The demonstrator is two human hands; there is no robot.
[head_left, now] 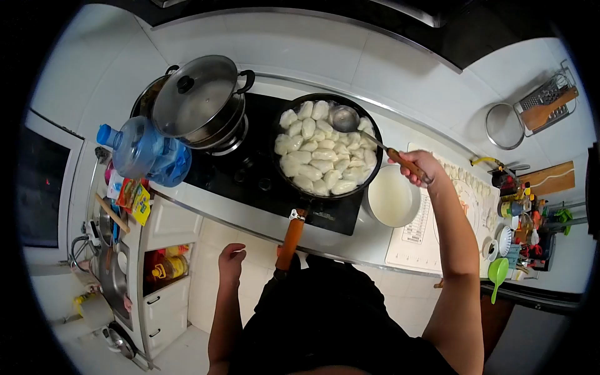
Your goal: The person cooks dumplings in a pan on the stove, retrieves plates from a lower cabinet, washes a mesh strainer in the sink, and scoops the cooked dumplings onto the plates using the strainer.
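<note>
My right hand is closed around the wooden handle of a metal ladle. The ladle's bowl rests among plump white dumplings that crowd a large black wok on the stove. Just right of the wok, below my right hand, a white bowl shows a pale surface inside. My left hand hangs in the air before the counter, its fingers loosely bent and holding nothing. To its right, the wok's orange-brown wooden handle sticks out toward me, untouched.
A lidded steel pot stands on the left burner beside a blue water jug. Under the bowl's right side lies a marked white mat, with rows of small pale pieces behind. A green scoop sits far right.
</note>
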